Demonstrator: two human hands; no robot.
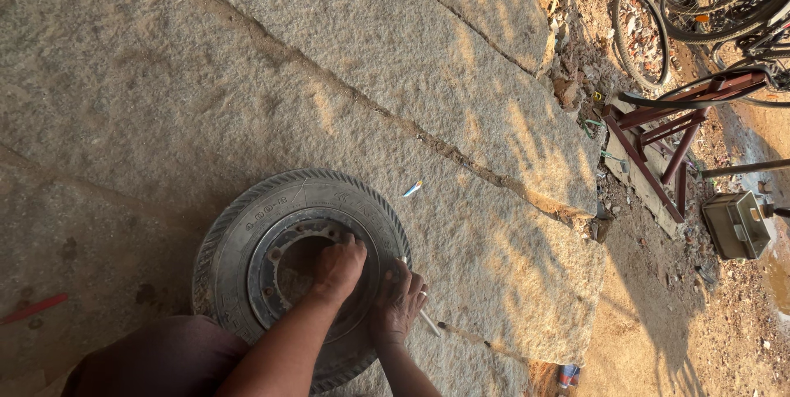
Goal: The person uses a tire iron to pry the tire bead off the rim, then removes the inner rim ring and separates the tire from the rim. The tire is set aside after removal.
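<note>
Tyre [239, 232] and its metal rim [271, 261] lie flat on the stone slab [247, 60], right under both hands. Fingers of the left hand [337, 269] are curled down and pressed onto the inner edge of the rim, by the dark centre hole; nothing is gripped between them, they just bear on the metal. Just to the right of those fingers, the right hand [397, 306] rests on the tyre's side wall — its fingers bent around a thin pale tool [429, 324], whose tip pokes out below the knuckles toward the slab. A ring shows on one finger of that hand. How tightly the tool is held cannot be told.

Above the fingers and a little to the right, a small scrap of paper [412, 189] lies on the stone, near the tread. Far left of the hands a red stick [33, 309] lies on the ground. Well off to the upper right, past the slab's broken edge, stand a red metal frame [658, 130], a grey metal box [736, 224] and several bicycle wheels [642, 35] on rubble-strewn dirt.
</note>
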